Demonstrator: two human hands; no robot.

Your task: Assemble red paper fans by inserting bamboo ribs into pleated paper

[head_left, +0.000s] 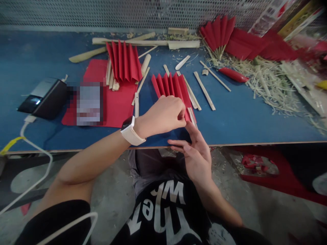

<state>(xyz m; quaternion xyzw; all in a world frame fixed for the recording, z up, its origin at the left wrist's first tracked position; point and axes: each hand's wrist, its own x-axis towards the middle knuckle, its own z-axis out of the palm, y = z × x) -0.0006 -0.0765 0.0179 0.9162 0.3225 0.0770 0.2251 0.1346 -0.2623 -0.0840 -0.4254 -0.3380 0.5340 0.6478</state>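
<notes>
A pleated red paper fan (170, 85) lies on the blue table (242, 119) near the front edge. My left hand (163, 114), with a white watch on its wrist, is curled and pinches the near end of the fan's folds. My right hand (194, 151) is just below it, fingers partly stretched, index finger touching the fan's base beside a bamboo slat (192, 115). A second pleated red fan (124, 61) stands further back on a flat red paper sheet (120, 105).
Several bamboo slats (204, 90) and sticks (145, 42) lie scattered. Bamboo shavings (268, 81) and more red fans (218, 32) pile at the right. A black device (43, 98) with a white cable sits at the left. A mesh wall backs the table. A red bin (268, 170) stands below.
</notes>
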